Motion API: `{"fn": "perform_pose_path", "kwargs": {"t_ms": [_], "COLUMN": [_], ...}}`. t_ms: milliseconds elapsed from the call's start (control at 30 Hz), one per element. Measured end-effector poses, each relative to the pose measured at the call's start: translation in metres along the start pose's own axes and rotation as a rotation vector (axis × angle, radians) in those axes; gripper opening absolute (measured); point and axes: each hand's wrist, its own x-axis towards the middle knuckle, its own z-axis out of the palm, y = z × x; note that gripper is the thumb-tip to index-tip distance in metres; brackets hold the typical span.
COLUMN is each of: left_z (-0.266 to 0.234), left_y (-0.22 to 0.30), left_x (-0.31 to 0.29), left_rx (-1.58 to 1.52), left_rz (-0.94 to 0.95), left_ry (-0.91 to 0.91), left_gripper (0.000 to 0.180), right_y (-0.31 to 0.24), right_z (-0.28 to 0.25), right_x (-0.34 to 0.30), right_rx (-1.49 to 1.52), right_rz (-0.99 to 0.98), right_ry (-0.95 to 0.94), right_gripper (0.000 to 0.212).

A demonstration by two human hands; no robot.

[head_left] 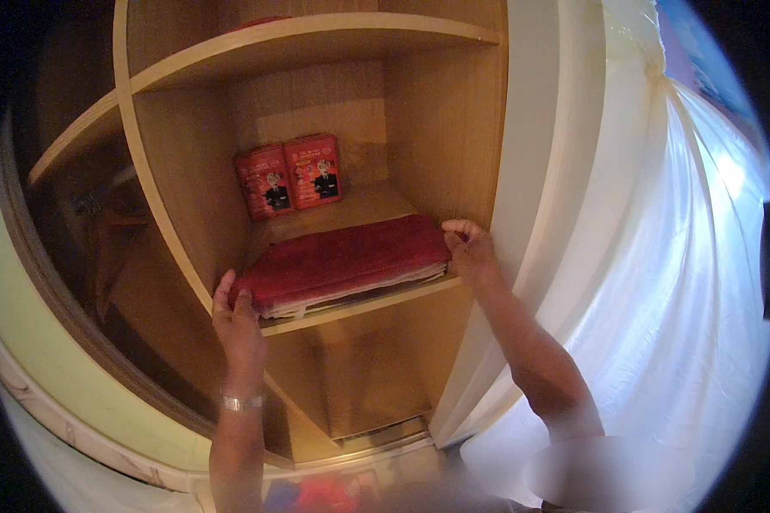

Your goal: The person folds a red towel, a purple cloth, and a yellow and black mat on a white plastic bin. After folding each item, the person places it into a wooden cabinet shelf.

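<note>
A stack of folded cloth lies on a wooden shelf board, a dark red towel-like piece on top. Paler layers show below it along the front edge. At the stack's left end is my left hand, its thumb in front and its fingers around the corner. My right hand grips the opposite end with bent fingers, close to the cabinet's side wall. Behind the cloth, two red packs with a printed figure stand side by side against the back left of the compartment.
The compartment belongs to a wooden cabinet with an upper shelf above and another compartment below. A dark compartment opens at the left. White curtain fabric hangs at the right. Blurred red and blue things lie low in front.
</note>
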Motion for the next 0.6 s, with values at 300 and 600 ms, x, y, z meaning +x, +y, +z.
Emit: {"fn": "perform_pose_path", "kwargs": {"t_ms": [300,600], "left_z": [-0.008,-0.02], "left_y": [0.009,0.024], "left_x": [-0.018,-0.022], "left_rx": [0.133,-0.014], "left_rz": [-0.055,-0.216], "left_ry": [-0.092,-0.135], "left_gripper": [0.038,0.042], "right_y": [0.013,0.02], "right_z": [-0.004,-0.013], "right_x": [-0.014,-0.031], "right_rx": [-0.12,-0.207], "right_rz": [-0.073,-0.186], "right_ry": [-0.051,-0.152], "right_gripper": [0.014,0.024]}}
